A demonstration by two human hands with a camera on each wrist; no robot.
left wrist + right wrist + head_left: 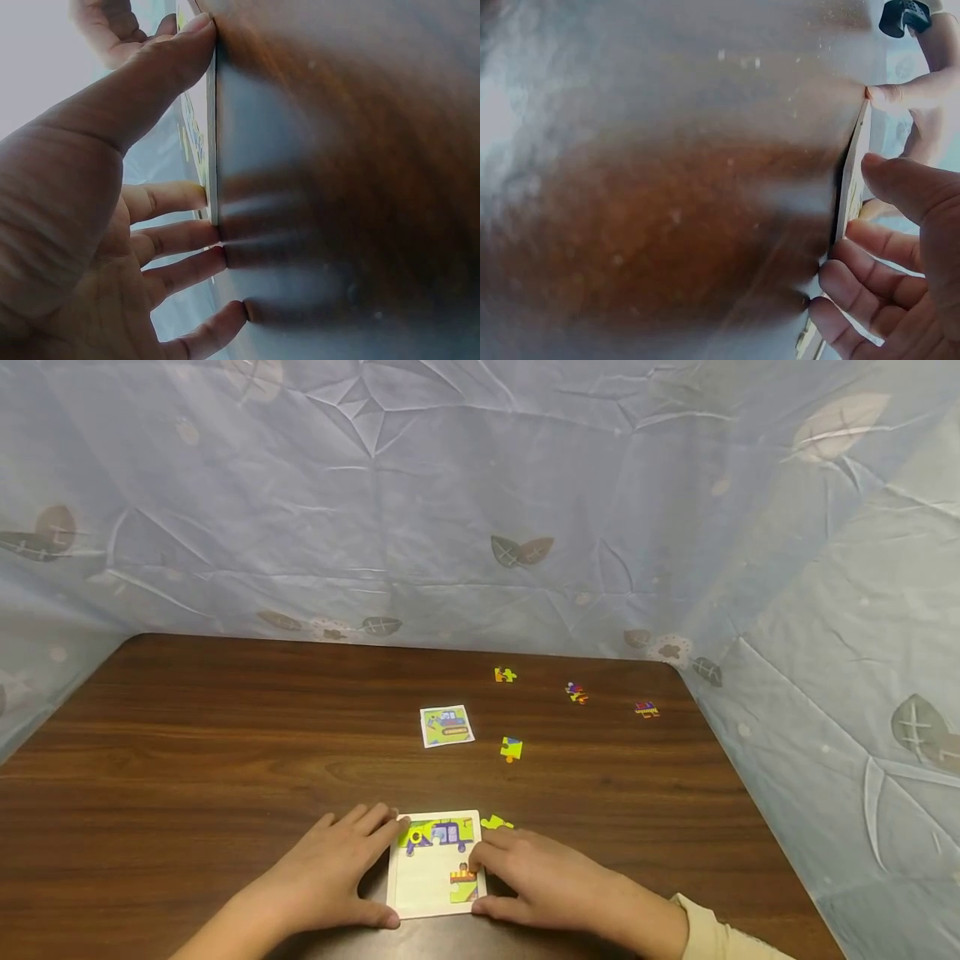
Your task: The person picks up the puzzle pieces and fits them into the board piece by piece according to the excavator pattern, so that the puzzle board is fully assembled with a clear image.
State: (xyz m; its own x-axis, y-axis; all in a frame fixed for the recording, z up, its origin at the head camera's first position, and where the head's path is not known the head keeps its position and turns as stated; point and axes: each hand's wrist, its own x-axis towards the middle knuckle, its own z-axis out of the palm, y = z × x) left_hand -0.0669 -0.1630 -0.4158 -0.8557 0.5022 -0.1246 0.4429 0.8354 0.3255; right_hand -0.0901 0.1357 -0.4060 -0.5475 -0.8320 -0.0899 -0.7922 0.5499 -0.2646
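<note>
A square white puzzle tray point(423, 881) lies on the table in the head view. Along its top are fitted pieces with a purple vehicle point(442, 833); a green-and-orange puzzle piece point(463, 892) sits at its lower right. My left hand point(330, 868) holds the left side between thumb and index finger, the other fingers spread on the table. At the right side, my right hand point(543, 877) holds the edge, its thumb at the near corner and its index finger bent over the rim beside the piece. A loose green piece point(495, 822) lies just beyond the right hand.
Behind the tray lies a picture card point(447, 727) showing a blue digger. Several loose puzzle pieces are scattered beyond, among them a green one point(512, 748) and a purple one point(576, 692). Patterned cloth point(450, 502) hangs around the table point(225, 760).
</note>
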